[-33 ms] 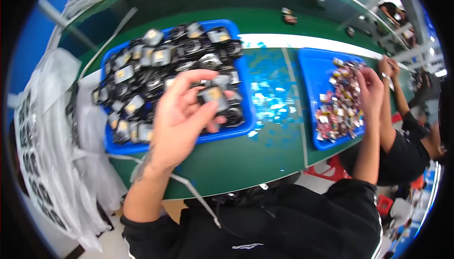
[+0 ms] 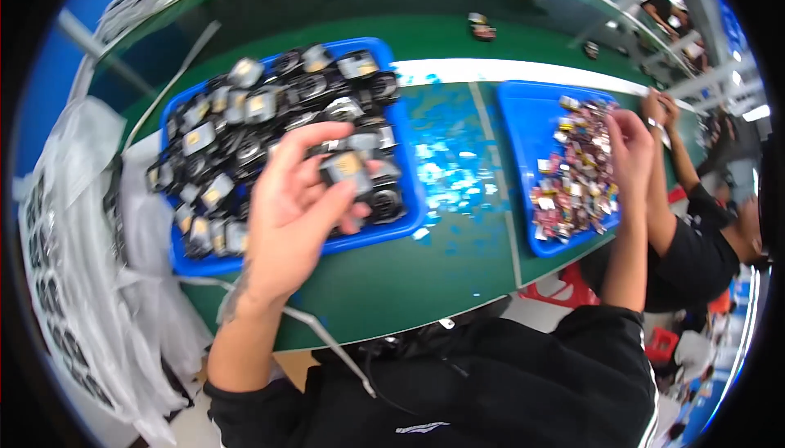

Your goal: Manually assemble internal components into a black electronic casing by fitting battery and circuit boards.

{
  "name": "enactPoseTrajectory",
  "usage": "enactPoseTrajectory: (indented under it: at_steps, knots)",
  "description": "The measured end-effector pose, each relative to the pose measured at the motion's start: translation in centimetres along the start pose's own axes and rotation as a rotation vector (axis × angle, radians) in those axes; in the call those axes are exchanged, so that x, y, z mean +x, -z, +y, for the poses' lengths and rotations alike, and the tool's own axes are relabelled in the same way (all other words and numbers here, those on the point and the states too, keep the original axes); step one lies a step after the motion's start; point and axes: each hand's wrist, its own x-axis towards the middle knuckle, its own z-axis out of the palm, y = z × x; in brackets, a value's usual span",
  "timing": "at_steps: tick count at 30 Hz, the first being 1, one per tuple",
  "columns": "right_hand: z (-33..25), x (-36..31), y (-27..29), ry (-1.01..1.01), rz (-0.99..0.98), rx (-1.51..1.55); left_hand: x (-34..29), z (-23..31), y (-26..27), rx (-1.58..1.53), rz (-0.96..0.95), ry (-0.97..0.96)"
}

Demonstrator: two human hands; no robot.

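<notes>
My left hand (image 2: 290, 207) is raised over the large blue tray (image 2: 372, 239), which is full of black and silver round parts. Its thumb and fingers pinch one small black part with a gold-coloured face (image 2: 347, 167). My right hand (image 2: 628, 139) reaches into the smaller blue tray (image 2: 517, 117) on the right, fingertips down in a heap of small multicoloured pieces (image 2: 576, 178). The heap hides whether those fingers grip anything.
Both trays rest on a green table (image 2: 392, 288) with blue flecks (image 2: 450, 162) scattered between them. White printed plastic bags (image 2: 74, 284) hang at the left. Another person in black (image 2: 703, 239) works at the right, hands (image 2: 658, 109) near the small tray's far corner.
</notes>
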Motion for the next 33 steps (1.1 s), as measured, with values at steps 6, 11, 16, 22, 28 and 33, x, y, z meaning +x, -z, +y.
enactPoseTrajectory:
  at_steps: [6, 11, 16, 22, 28, 33]
  knots:
    - [-5.1, -1.4, -1.2, -0.172, -0.095, 0.657, -0.2, -0.9, 0.0, 0.141, -0.062, -0.082]
    - [-6.2, -1.4, -3.7, -0.033, -0.007, 0.023, -0.1, -0.8, -0.9, 0.237, -0.064, -0.112]
    - [-2.9, -1.3, -2.4, -0.125, -0.078, 0.112, -0.2, -0.8, -0.3, 0.178, -0.083, -0.076]
    - [-0.6, -1.4, -1.2, -0.189, -0.099, 0.261, -0.6, -0.9, -0.2, 0.204, -0.081, -0.068]
    - [-9.4, -4.6, -3.2, -0.209, -0.191, 0.642, -0.4, -1.7, -0.9, 0.441, -0.083, -0.134]
    - [-15.5, -8.3, -6.8, -0.14, -0.429, 1.016, -0.8, -0.8, -3.2, 0.638, -0.128, -0.263]
